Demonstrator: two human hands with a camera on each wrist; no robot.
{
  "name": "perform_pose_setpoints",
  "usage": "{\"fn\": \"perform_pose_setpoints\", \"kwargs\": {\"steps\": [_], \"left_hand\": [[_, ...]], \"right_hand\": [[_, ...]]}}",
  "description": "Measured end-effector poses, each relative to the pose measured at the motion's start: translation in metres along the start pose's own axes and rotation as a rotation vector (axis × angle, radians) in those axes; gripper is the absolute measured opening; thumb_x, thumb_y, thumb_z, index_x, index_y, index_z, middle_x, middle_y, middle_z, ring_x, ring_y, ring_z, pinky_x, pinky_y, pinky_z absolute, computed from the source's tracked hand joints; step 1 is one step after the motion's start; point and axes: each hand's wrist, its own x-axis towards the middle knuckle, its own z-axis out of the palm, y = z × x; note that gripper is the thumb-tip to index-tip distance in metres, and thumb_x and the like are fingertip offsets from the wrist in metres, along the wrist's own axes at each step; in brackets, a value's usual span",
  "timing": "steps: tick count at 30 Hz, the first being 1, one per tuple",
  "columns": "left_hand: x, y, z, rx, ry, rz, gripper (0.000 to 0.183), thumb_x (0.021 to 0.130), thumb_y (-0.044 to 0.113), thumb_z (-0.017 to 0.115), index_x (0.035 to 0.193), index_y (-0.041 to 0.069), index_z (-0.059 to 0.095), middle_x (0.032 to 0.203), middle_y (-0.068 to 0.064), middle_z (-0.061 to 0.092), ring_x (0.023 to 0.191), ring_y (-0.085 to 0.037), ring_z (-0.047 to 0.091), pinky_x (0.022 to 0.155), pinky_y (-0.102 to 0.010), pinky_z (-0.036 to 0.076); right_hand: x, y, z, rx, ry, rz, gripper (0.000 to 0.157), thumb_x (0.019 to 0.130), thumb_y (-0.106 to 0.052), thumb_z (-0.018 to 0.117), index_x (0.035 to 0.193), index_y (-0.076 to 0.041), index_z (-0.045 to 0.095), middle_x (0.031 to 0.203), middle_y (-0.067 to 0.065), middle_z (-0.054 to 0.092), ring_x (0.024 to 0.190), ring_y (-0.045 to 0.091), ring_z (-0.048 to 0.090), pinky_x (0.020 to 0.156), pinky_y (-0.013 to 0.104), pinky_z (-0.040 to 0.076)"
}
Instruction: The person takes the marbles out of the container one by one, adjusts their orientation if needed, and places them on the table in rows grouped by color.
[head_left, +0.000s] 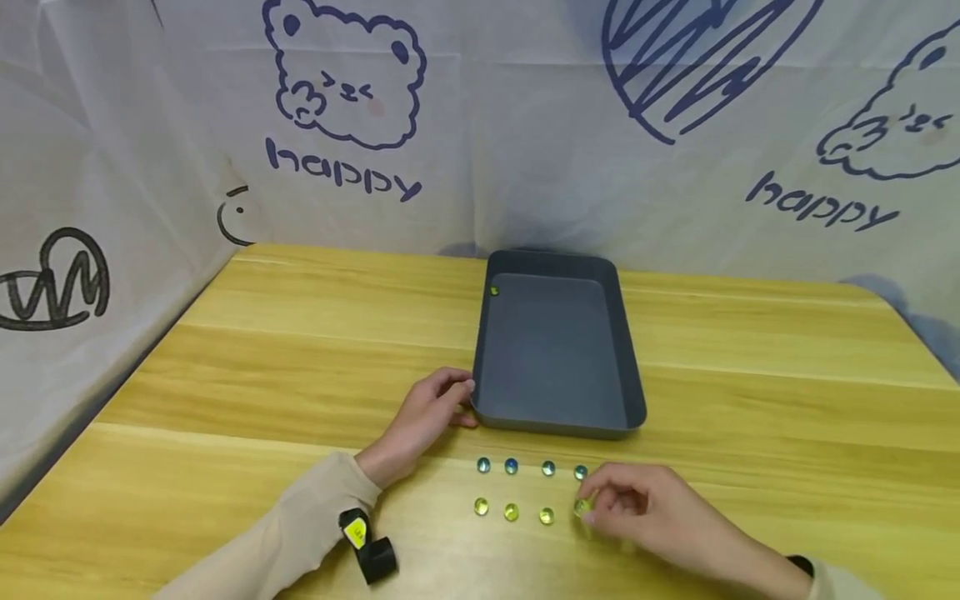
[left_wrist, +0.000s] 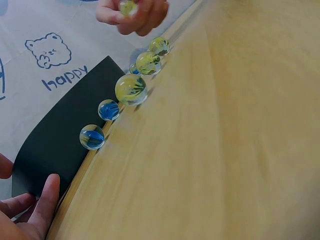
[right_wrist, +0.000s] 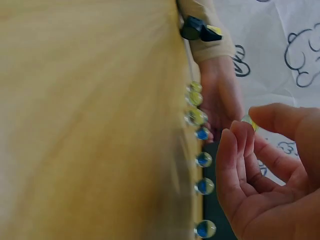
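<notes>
My right hand pinches a yellow-green marble between thumb and fingertips, at the right end of two rows of marbles. In the left wrist view this marble shows above the tabletop. The nearer row holds three yellow-green marbles, the middle one among them. Several blue marbles form the row behind. My left hand touches the near left corner of a dark grey rectangular tray, its thumb against the outer wall. One small green marble lies inside, by the tray's far left wall.
The wood-grain table carries the tray and marbles. White cloth with drawn bears and lettering hangs behind and to the left. A black wrist device sits at the left sleeve.
</notes>
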Motion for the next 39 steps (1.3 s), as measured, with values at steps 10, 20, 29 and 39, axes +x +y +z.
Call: {"fn": "perform_pose_setpoints", "kwargs": {"steps": [10, 20, 29, 39], "left_hand": [[0.0, 0.0, -0.002, 0.012, 0.012, -0.01, 0.032, 0.099, 0.009, 0.049, 0.124, -0.009, 0.054, 0.105, -0.021, 0.058, 0.083, -0.02, 0.061, 0.073, -0.033, 0.058], [-0.002, 0.002, -0.003, 0.018, 0.009, -0.016, 0.032, 0.099, 0.01, 0.049, 0.125, -0.009, 0.054, 0.105, -0.02, 0.058, 0.082, -0.02, 0.061, 0.073, -0.033, 0.058], [0.0, 0.003, -0.001, 0.01, 0.005, -0.006, 0.031, 0.099, 0.009, 0.049, 0.124, -0.009, 0.055, 0.105, -0.021, 0.058, 0.083, -0.02, 0.061, 0.073, -0.033, 0.058], [0.0, 0.003, 0.0, 0.005, -0.001, -0.008, 0.031, 0.099, 0.009, 0.049, 0.124, -0.009, 0.055, 0.106, -0.021, 0.058, 0.084, -0.021, 0.06, 0.073, -0.033, 0.058]], "right_hand": [[-0.001, 0.006, 0.006, -0.107, 0.001, 0.019, 0.014, 0.091, -0.02, 0.068, 0.1, -0.01, 0.07, 0.077, -0.007, 0.062, 0.065, 0.006, 0.053, 0.055, 0.023, 0.048], [-0.001, 0.012, 0.01, -0.147, 0.0, -0.017, 0.01, 0.09, -0.017, 0.068, 0.098, -0.013, 0.07, 0.074, -0.011, 0.058, 0.063, 0.002, 0.049, 0.055, 0.022, 0.047], [-0.001, 0.013, 0.008, -0.171, 0.007, 0.014, 0.012, 0.09, -0.02, 0.069, 0.099, -0.013, 0.069, 0.074, -0.01, 0.058, 0.063, 0.003, 0.05, 0.055, 0.023, 0.048], [0.0, 0.012, 0.006, -0.18, -0.01, 0.044, 0.013, 0.09, -0.02, 0.069, 0.1, -0.011, 0.069, 0.073, -0.009, 0.058, 0.061, 0.004, 0.05, 0.055, 0.023, 0.048]]}}
